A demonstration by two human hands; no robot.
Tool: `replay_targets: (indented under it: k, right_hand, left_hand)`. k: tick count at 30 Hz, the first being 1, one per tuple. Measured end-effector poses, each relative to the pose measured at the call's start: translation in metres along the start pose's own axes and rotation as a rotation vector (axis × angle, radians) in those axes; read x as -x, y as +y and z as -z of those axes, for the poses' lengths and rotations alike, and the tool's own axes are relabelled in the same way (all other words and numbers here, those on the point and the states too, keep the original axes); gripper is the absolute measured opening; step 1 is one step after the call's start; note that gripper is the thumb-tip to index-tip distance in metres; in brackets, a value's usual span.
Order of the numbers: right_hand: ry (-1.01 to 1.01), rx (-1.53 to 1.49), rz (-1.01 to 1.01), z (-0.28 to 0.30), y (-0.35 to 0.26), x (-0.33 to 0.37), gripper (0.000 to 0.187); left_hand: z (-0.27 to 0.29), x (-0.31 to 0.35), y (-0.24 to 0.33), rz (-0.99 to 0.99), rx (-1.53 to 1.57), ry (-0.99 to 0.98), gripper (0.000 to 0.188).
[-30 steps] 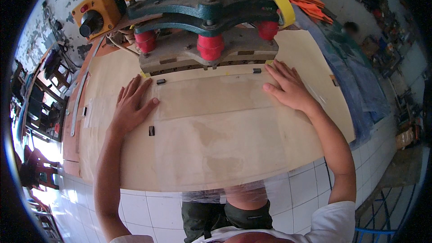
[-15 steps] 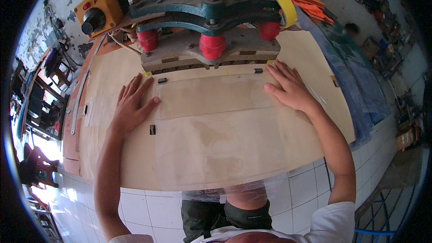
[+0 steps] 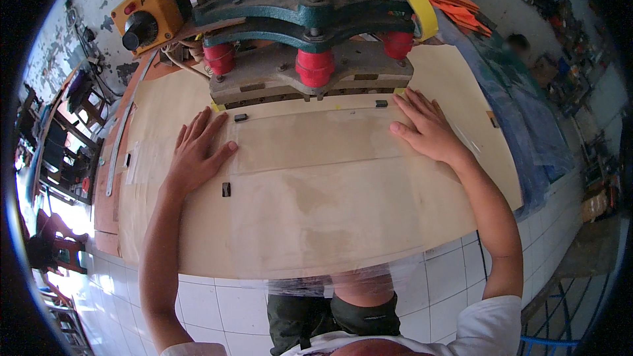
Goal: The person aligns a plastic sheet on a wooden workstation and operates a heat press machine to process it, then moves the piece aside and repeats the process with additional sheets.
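Note:
A clear plastic sheet [image 3: 316,198] lies over the pale board [image 3: 198,237], its near end hanging past the board's front edge. My left hand [image 3: 201,148] rests flat with fingers spread at the sheet's left side. On the right side my right hand [image 3: 425,125] lies likewise, fingers pointing away from me. Both sets of fingertips come close to the lower jaw of a press [image 3: 310,69] with a dark green arched frame, red cylinders and a yellow knob. Small black blocks [image 3: 241,117] sit on the board near the jaw.
An orange control box [image 3: 146,16] with a black dial stands at the far left. Blue plastic sheeting [image 3: 527,118] drapes the table's right side, below folded orange material [image 3: 458,10]. A metal ruler [image 3: 122,138] lies along the left edge. Yellow tape [image 3: 415,6] hangs on the press.
The whole view has shifted very slightly. Hands, sheet and press keep the same places relative to each other.

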State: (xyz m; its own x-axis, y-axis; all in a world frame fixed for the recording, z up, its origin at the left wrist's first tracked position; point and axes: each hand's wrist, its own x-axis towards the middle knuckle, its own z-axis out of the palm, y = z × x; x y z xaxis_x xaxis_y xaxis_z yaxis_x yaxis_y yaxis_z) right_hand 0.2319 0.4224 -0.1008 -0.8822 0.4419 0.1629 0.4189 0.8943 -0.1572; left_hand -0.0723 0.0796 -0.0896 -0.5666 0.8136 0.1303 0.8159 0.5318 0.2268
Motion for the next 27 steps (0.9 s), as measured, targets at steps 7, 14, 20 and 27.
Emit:
replay_targets:
  k: [7, 14, 20, 27]
  right_hand:
    - [-0.06, 0.001, -0.029, 0.006, -0.008, -0.001, 0.069]
    - [-0.02, -0.01, 0.015, 0.003, -0.002, 0.001, 0.071]
    - [-0.021, -0.046, 0.025, 0.008, 0.001, -0.001, 0.065]
    - [-0.064, -0.05, 0.018, 0.003, -0.003, -0.007, 0.063]
  left_hand:
    - [0.002, 0.002, -0.001, 0.005, 0.002, -0.002, 0.071]
    - [0.0, 0.003, 0.002, -0.002, -0.007, 0.025, 0.071]
    - [-0.008, 0.002, -0.008, -0.064, -0.008, 0.088, 0.073]
    - [-0.015, 0.003, -0.016, -0.078, -0.004, 0.157, 0.073]
